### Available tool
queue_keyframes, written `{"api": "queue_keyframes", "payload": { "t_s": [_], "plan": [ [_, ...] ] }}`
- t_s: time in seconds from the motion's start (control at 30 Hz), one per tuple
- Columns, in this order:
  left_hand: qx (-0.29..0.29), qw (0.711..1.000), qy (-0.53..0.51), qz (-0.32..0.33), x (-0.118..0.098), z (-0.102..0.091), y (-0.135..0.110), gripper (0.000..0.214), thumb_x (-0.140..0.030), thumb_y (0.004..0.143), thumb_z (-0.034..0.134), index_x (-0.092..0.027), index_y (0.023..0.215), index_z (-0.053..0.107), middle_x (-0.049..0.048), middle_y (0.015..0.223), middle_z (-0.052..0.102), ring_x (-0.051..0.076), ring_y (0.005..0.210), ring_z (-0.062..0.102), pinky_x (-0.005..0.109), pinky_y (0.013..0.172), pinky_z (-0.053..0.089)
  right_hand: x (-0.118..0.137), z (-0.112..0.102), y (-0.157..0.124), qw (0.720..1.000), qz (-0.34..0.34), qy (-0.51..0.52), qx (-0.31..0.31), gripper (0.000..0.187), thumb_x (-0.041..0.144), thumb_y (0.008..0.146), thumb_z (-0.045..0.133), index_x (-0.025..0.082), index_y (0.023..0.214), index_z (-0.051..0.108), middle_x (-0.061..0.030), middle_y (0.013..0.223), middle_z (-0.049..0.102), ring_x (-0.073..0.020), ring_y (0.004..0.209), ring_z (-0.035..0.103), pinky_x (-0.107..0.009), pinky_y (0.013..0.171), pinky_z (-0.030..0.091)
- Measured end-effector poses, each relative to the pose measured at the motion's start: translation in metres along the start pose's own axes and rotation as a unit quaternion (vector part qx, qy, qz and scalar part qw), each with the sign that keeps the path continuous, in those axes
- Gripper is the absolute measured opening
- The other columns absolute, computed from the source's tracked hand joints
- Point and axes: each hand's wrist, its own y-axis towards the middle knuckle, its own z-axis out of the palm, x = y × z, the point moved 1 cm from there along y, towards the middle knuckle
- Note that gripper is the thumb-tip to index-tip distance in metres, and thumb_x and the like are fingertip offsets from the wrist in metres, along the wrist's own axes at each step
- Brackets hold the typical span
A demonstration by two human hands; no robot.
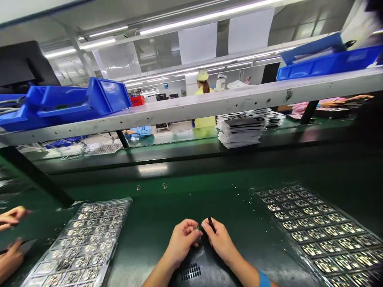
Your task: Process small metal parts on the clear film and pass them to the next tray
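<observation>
Low in the middle of the view, my left hand (183,241) pinches a small metallic electronic part (196,228) between thumb and fingers. My right hand (220,242) is closed around a slim black tool (212,225); its end sticks up past the fingers, and its kind cannot be made out. The fingertips of both hands come close together at the small part. Under them is a dark plate with a slotted grid (191,272). Two loose small parts, one on the left (138,187) and one on the right (164,185), lie farther back on the green tabletop (209,183).
Clear trays of similar parts flank my hands, a left tray (86,239) and a right tray (317,231). Tiny white scraps dot the table by the right tray. A co-worker's hands (13,217) are at far left. Behind stand a shelf (185,104), blue bins (110,95) and a stack of sheets (239,131).
</observation>
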Motion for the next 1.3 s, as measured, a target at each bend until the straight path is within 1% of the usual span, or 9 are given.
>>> {"api": "queue_keyframes", "payload": {
  "t_s": [0.1, 0.23, 0.43, 0.53, 0.63, 0.8, 0.97, 1.13, 1.3],
  "plan": [
    [0.029, 0.999, 0.007, -0.034, 0.005, -0.004, -0.006, 0.040, -0.041, 0.068, 0.077, -0.012, 0.089, 0.058, 0.0062, 0.078, 0.067, 0.014, 0.066, 0.063, 0.023, 0.056, 0.048, 0.001, 0.001, -0.001, 1.000, 0.009, 0.009, 0.012, 0.041, 0.056, 0.090, 0.048, 0.019, 0.071, 0.050, 0.0036, 0.060, 0.045, -0.0118, 0.050, 0.039, -0.022, 0.045, 0.033],
    [0.039, 0.998, 0.008, -0.050, 0.003, -0.005, -0.010, 0.041, -0.041, 0.068, 0.077, -0.011, 0.090, 0.060, 0.0068, 0.078, 0.067, 0.015, 0.066, 0.065, 0.024, 0.058, 0.050, 0.005, 0.001, -0.002, 0.998, 0.010, 0.033, 0.051, 0.041, 0.055, 0.089, 0.050, 0.018, 0.072, 0.052, 0.0026, 0.062, 0.048, -0.0107, 0.050, 0.040, -0.021, 0.044, 0.032],
    [0.083, 0.993, -0.009, -0.086, -0.001, -0.001, -0.016, 0.039, -0.042, 0.070, 0.075, -0.011, 0.091, 0.064, 0.0106, 0.086, 0.069, 0.015, 0.068, 0.066, 0.023, 0.059, 0.051, 0.010, -0.002, -0.007, 0.988, 0.050, 0.116, 0.089, 0.036, 0.052, 0.086, 0.056, 0.017, 0.078, 0.054, 0.0040, 0.057, 0.049, -0.0090, 0.046, 0.040, -0.020, 0.044, 0.032],
    [0.093, 0.989, -0.016, -0.115, -0.004, 0.000, -0.020, 0.038, -0.041, 0.071, 0.074, -0.011, 0.093, 0.066, 0.0113, 0.088, 0.070, 0.016, 0.071, 0.066, 0.024, 0.060, 0.052, 0.010, -0.003, -0.009, 0.984, 0.078, 0.139, 0.079, 0.035, 0.051, 0.084, 0.060, 0.017, 0.077, 0.055, 0.0051, 0.055, 0.047, -0.0086, 0.044, 0.040, -0.020, 0.043, 0.031],
    [0.098, 0.986, -0.020, -0.137, -0.006, 0.001, -0.021, 0.040, -0.043, 0.070, 0.075, -0.011, 0.093, 0.066, 0.0120, 0.090, 0.070, 0.017, 0.074, 0.067, 0.024, 0.061, 0.053, 0.011, -0.006, -0.010, 0.984, 0.081, 0.141, 0.074, 0.033, 0.048, 0.083, 0.061, 0.017, 0.076, 0.055, 0.0058, 0.053, 0.045, -0.0082, 0.043, 0.038, -0.020, 0.043, 0.030],
    [0.096, 0.985, -0.029, -0.141, -0.005, 0.000, -0.022, 0.042, -0.043, 0.069, 0.077, -0.010, 0.093, 0.067, 0.0116, 0.088, 0.069, 0.017, 0.074, 0.066, 0.023, 0.060, 0.053, 0.018, -0.012, -0.012, 0.990, 0.051, 0.091, 0.098, 0.031, 0.045, 0.087, 0.057, 0.017, 0.074, 0.055, 0.0049, 0.053, 0.047, -0.0098, 0.046, 0.043, -0.022, 0.046, 0.034],
    [0.101, 0.984, -0.041, -0.140, -0.005, -0.001, -0.022, 0.041, -0.039, 0.069, 0.078, -0.010, 0.095, 0.067, 0.0108, 0.086, 0.069, 0.017, 0.075, 0.067, 0.023, 0.062, 0.053, 0.031, -0.015, -0.012, 0.993, 0.000, 0.009, 0.115, 0.034, 0.040, 0.090, 0.055, 0.018, 0.064, 0.052, 0.0016, 0.056, 0.058, -0.0118, 0.051, 0.052, -0.023, 0.052, 0.040],
    [0.102, 0.985, -0.036, -0.137, -0.005, -0.001, -0.022, 0.039, -0.037, 0.070, 0.078, -0.010, 0.095, 0.067, 0.0091, 0.081, 0.068, 0.017, 0.075, 0.066, 0.022, 0.061, 0.052, 0.036, -0.016, -0.012, 0.992, -0.033, -0.052, 0.108, 0.037, 0.039, 0.092, 0.052, 0.019, 0.060, 0.054, 0.0009, 0.055, 0.062, -0.0118, 0.050, 0.053, -0.023, 0.050, 0.040],
    [0.102, 0.985, -0.032, -0.138, -0.003, -0.002, -0.021, 0.034, -0.034, 0.071, 0.076, -0.010, 0.093, 0.067, 0.0097, 0.083, 0.069, 0.016, 0.074, 0.066, 0.021, 0.061, 0.052, 0.035, -0.014, -0.011, 0.991, -0.038, -0.071, 0.106, 0.035, 0.037, 0.092, 0.052, 0.019, 0.062, 0.055, 0.0012, 0.054, 0.063, -0.0117, 0.048, 0.053, -0.023, 0.049, 0.038]
  ]
}}
